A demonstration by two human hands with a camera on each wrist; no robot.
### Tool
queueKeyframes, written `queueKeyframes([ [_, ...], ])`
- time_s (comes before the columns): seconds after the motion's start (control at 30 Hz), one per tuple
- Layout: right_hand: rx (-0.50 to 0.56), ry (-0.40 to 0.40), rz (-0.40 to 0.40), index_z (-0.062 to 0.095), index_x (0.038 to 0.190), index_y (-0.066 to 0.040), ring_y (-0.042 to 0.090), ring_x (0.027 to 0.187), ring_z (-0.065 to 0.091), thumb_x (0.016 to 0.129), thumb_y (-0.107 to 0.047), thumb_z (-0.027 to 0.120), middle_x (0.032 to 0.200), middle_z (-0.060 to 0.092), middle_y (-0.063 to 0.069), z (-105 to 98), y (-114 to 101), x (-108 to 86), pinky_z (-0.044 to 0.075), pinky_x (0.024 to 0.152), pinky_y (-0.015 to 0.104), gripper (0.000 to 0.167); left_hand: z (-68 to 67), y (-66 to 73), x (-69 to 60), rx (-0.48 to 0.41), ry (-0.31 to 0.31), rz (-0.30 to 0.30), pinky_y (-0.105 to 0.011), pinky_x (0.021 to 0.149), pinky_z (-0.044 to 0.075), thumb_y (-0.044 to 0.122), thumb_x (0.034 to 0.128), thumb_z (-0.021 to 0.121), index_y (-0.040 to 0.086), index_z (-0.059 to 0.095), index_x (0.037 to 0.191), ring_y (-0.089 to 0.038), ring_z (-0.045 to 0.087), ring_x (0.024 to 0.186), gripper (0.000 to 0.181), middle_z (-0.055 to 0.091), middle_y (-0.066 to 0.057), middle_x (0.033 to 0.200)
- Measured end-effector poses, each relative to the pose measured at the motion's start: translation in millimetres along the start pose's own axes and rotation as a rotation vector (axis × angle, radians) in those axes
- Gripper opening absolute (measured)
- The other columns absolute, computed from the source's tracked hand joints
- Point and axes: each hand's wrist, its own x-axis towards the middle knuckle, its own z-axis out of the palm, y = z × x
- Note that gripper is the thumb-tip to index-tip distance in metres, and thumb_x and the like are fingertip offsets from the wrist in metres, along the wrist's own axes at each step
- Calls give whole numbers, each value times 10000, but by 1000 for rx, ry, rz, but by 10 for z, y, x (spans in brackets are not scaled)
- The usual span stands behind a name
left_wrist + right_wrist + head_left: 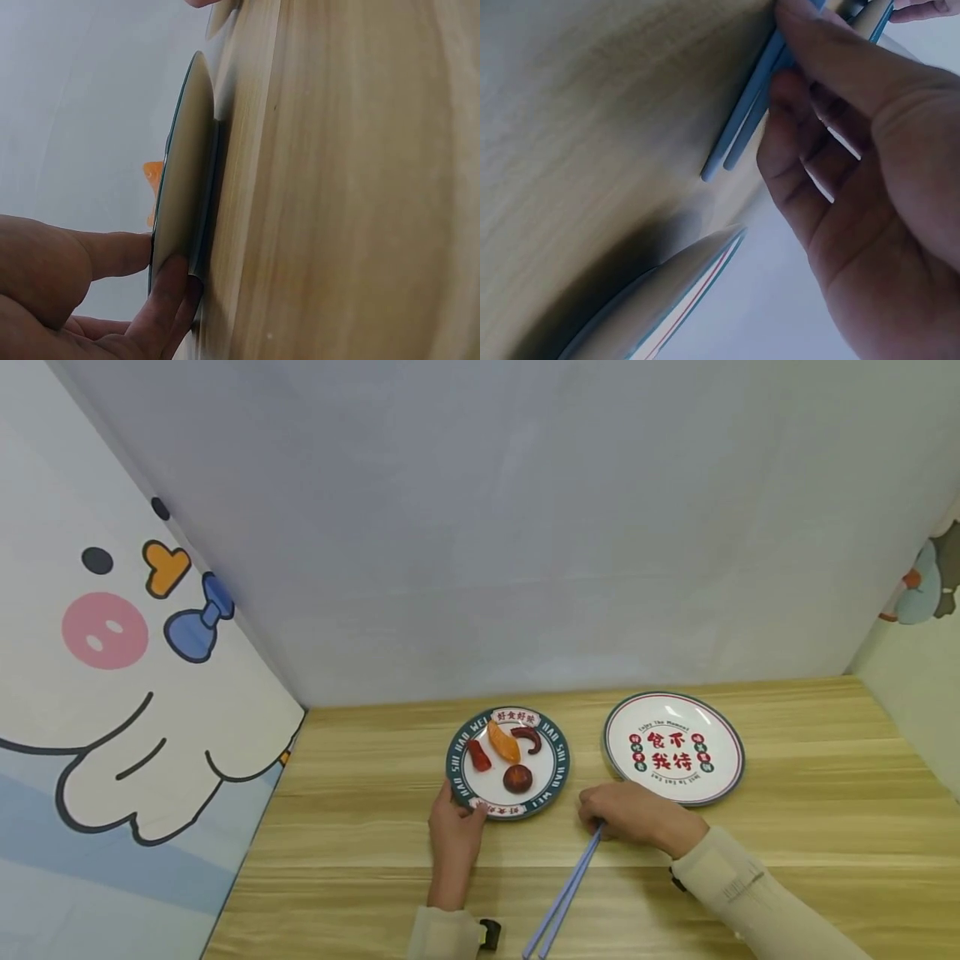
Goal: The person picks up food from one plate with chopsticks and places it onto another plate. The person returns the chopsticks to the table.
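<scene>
My left hand (pixel 456 835) grips the near-left rim of a green-edged plate (pixel 557 785); in the left wrist view the thumb lies on the rim and fingers (pixel 166 300) reach under it. On that plate lie a red piece (pixel 478 756), an orange piece (pixel 503 742), a dark red curved piece (pixel 529 737) and a round brown piece (pixel 517 778). Between the two plates, my right hand (pixel 637 814) pinches a pair of blue chopsticks (pixel 564 893) by one end; their other ends point toward the front edge. The right wrist view shows the chopsticks (pixel 754 97) between thumb and fingers.
A white oval plate (pixel 720 760) with red lettering and nothing on it stands to the right, just beyond my right hand. The wooden table (pixel 352 843) meets a pale wall (pixel 525 527) at the back. A cartoon-printed panel (pixel 180 710) borders the left side.
</scene>
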Motion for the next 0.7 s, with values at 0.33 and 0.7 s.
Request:
queueKeyframes([
  [0.33, 22, 24, -16, 606, 813, -205, 31, 789, 461, 861, -103, 830, 838, 507, -124, 78, 25, -109, 466, 667, 224, 251, -8, 0, -24, -2, 0, -5, -242, 580, 519, -40, 881, 764, -192, 413, 1503, -177, 636, 739, 730, 680, -253, 1097],
  [0.7, 87, 148, 12, 683, 895, -209, 13, 823, 552, 878, -78, 811, 886, 633, -141, -35, 40, -280, 559, 744, 292, 184, -20, -12, -5, -3, 2, 24, -231, 573, 524, -39, 872, 773, -202, 416, 1493, -181, 654, 727, 734, 703, -226, 985],
])
